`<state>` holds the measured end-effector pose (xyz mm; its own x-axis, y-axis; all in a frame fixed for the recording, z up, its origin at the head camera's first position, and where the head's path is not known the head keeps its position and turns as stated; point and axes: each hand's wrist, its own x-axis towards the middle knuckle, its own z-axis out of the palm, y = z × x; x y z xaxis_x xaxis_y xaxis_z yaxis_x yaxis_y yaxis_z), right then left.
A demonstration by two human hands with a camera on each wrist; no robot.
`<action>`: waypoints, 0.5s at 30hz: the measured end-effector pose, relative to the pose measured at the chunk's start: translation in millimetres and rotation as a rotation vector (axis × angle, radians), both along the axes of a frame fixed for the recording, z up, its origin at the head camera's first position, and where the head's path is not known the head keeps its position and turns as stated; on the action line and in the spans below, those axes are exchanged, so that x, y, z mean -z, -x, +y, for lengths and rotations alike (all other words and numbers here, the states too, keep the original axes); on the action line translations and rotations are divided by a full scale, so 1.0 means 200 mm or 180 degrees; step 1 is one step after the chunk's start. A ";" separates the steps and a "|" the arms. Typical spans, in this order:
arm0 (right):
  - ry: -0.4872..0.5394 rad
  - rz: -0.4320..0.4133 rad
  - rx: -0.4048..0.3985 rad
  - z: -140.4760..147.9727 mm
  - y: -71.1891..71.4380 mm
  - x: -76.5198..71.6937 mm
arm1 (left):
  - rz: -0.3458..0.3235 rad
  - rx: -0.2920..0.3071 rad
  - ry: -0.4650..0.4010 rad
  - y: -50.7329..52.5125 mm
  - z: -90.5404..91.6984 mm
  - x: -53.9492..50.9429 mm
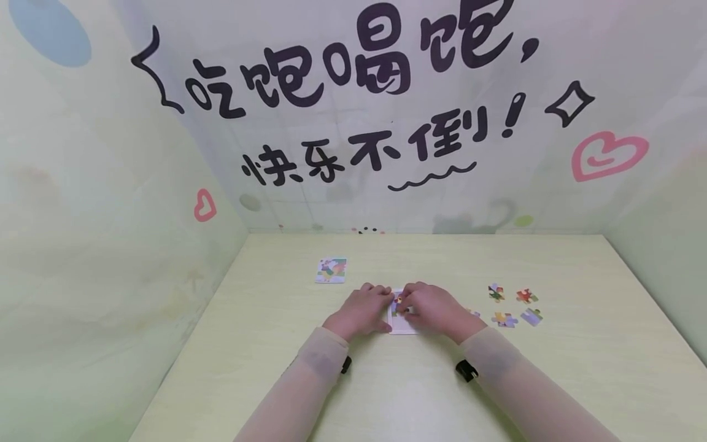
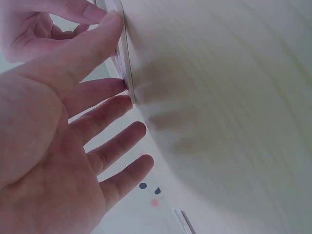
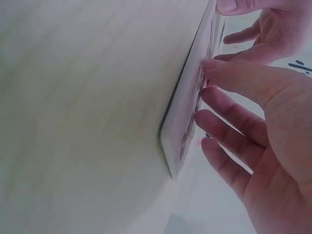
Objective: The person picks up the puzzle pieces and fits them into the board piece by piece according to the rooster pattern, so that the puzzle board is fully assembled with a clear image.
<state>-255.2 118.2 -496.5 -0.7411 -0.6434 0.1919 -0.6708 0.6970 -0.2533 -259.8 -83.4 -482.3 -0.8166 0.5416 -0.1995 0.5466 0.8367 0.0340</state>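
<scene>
A small white puzzle tray (image 1: 404, 327) lies flat at mid-table, with colourful pieces in its left part. My left hand (image 1: 364, 311) is at its left side. In the left wrist view that hand's thumb (image 2: 109, 29) and forefinger touch the tray's edge, while the other fingers stretch out loosely. Over the tray, my right hand (image 1: 436, 309) bends its thumb and fingertips together at a puzzle piece (image 1: 407, 310), mostly hidden by the fingers. The right wrist view shows the right thumb (image 3: 229, 73) and fingers against pieces on the tray's face.
Several loose puzzle pieces (image 1: 505, 319) lie right of the tray, one partly behind my right wrist. A square picture card (image 1: 331, 270) lies at the back left. Printed cloth walls (image 1: 342, 209) border the table (image 1: 276, 307) at the back and sides.
</scene>
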 end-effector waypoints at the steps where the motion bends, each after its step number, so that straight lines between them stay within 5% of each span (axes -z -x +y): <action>1: -0.0010 -0.0036 0.0027 0.00 0.00 0.00 | -0.0002 0.0000 0.0001 0.00 0.00 0.00; 15: -0.0006 0.0004 0.0406 0.09 -0.03 -0.03 | 0.0022 -0.0023 0.0049 0.00 0.00 0.01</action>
